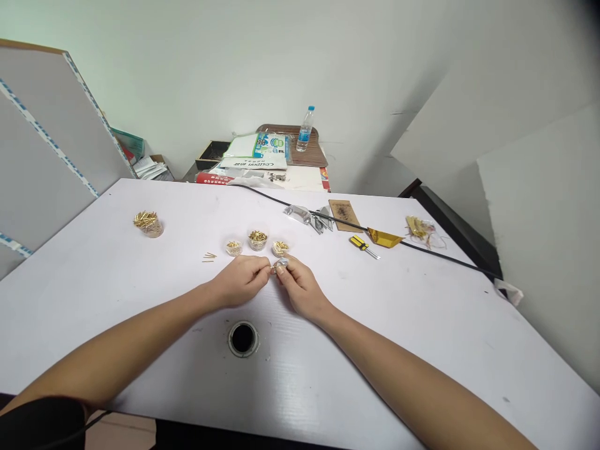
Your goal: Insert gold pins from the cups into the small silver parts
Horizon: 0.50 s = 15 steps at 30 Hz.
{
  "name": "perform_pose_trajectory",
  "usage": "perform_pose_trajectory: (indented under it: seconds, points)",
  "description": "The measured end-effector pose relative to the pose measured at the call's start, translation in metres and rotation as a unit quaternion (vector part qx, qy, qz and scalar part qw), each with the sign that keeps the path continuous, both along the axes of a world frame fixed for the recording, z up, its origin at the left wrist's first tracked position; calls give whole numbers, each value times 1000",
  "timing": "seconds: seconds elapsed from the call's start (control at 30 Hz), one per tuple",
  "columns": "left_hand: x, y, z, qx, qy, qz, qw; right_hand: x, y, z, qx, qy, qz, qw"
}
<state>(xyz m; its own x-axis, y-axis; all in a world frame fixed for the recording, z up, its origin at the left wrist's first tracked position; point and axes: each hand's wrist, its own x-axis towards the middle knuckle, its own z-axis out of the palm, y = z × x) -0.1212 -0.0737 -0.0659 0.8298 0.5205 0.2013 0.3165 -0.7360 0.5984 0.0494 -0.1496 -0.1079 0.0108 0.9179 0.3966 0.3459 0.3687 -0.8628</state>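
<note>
Over the middle of the table my left hand (242, 280) is closed in a pinch, its fingertips meeting those of my right hand (300, 286). A small silvery piece (282, 262) shows between the thumb and fingers of my right hand. A thin brass-coloured bit (273, 269) bridges the two hands; its far end is hidden in my left fingers. Just beyond stand small clear cups of brass parts: a left cup (233, 248), a middle cup (257, 239) and a right cup (280, 248). Loose brass pins (209, 257) lie left of my left hand.
A fuller cup of long brass pins (149, 224) stands at the left. Toward the right lie a yellow-black screwdriver (364, 246), silvery pieces (321, 220), a brown board (344, 214) and a black cable (426, 249). A round hole (243, 339) opens in the tabletop before me.
</note>
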Motion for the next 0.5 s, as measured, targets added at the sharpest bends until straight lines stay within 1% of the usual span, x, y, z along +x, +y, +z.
perform_pose_trajectory:
  seconds: [0.3,0.5]
  points:
    - [1,-1,0,23,-22,-2,999,-4,-3,6,20,-34,-17,999]
    - [1,-1,1,32,-24,1,999,-4,-3,5,19,-35,-27,999]
